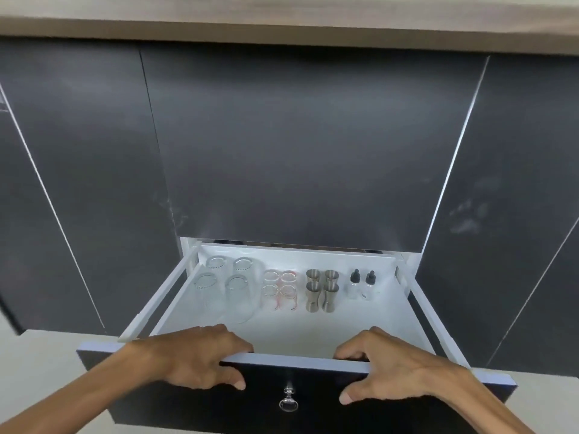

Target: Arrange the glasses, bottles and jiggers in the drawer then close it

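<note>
The drawer (291, 327) stands pulled out from dark cabinets (297, 145), under a wooden tabletop (282, 23). The left hand (200, 358) and right hand (388, 368) each have their grip clamped on the drawer's front edge (294, 360), fingers hooked inside, thumbs pressed on the dark front, either side of a round knob (288, 402). Along the white drawer's far end stand four tall glasses (224, 277) at left, then four small glasses (279, 286), four steel jiggers (322, 289) and two dropper bottles (362, 285), in tidy pairs.
</note>
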